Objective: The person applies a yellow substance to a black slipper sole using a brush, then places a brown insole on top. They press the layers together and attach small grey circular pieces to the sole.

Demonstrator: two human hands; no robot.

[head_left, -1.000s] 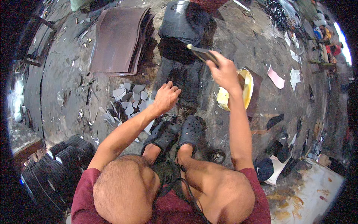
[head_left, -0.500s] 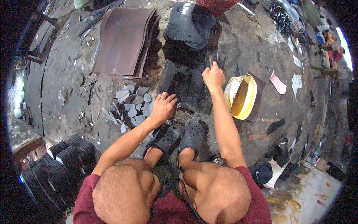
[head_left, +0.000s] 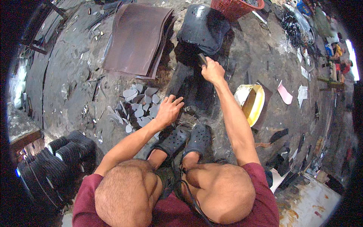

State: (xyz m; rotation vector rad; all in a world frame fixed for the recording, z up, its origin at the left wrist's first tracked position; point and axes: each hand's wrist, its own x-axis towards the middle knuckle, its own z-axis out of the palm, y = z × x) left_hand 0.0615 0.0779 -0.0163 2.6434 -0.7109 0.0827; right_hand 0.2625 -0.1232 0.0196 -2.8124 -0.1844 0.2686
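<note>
Floor (head_left: 62, 121): dark, scuffed, littered with scraps on both sides of the hands.
Soles (head_left: 77, 149): black, stacked in rows, well left of the left hand (head_left: 169, 111) and nearer the body.
Brown sheets (head_left: 138, 41): stacked, beyond the left hand and to its left.
Black sheet (head_left: 194, 87): on the floor between the 2 hands; long axis runs away from the body, leaning slightly right.
Block (head_left: 202, 28): black, just beyond the right hand (head_left: 213, 70), in the way ahead.
Grey pieces (head_left: 140, 102): loose pile, just left of the left hand.
Basket (head_left: 238, 8): red, beyond the right hand, past the block.
Tub (head_left: 260, 102): yellow inside, right of the right forearm.
Clogs (head_left: 185, 140): 2, black, just short of the left hand.
Left hand: palm down, fingers loosely bent at the black sheet's near left edge; cannot tell whether it grips.
Right hand: fingers wrapped around the tool.
Pink scrap (head_left: 284, 93): well right of the right hand.
Tool (head_left: 202, 58): dark, in the right hand; long axis and exposed end point away from the body, slightly left.
</note>
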